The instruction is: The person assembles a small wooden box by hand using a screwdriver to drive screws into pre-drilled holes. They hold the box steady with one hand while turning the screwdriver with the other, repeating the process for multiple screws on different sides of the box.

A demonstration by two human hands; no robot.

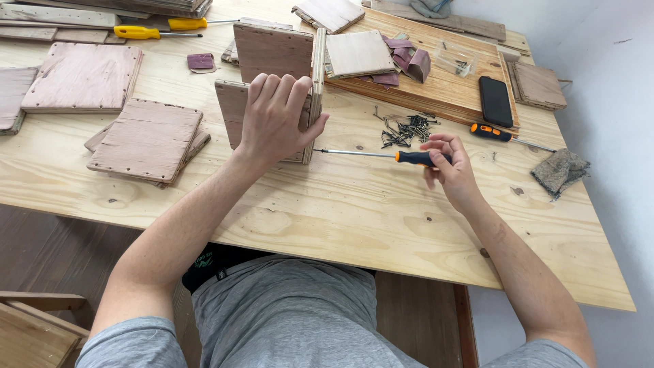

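Observation:
My left hand point(276, 116) grips an upright assembly of small plywood panels point(272, 54) standing on the workbench point(340, 211), fingers curled over its near panel. My right hand point(449, 167) holds a screwdriver point(381, 155) with an orange and black handle. Its shaft lies level, and its tip touches the lower right side of the plywood assembly. A pile of dark screws point(405, 129) lies just beyond the right hand.
Stacks of square plywood panels point(146, 140) lie at the left. A second orange screwdriver point(501, 135), a black phone point(495, 101), sandpaper scraps point(402, 58), a grey rag point(558, 170) and yellow-handled screwdrivers point(146, 31) sit about the bench. A white wall is on the right.

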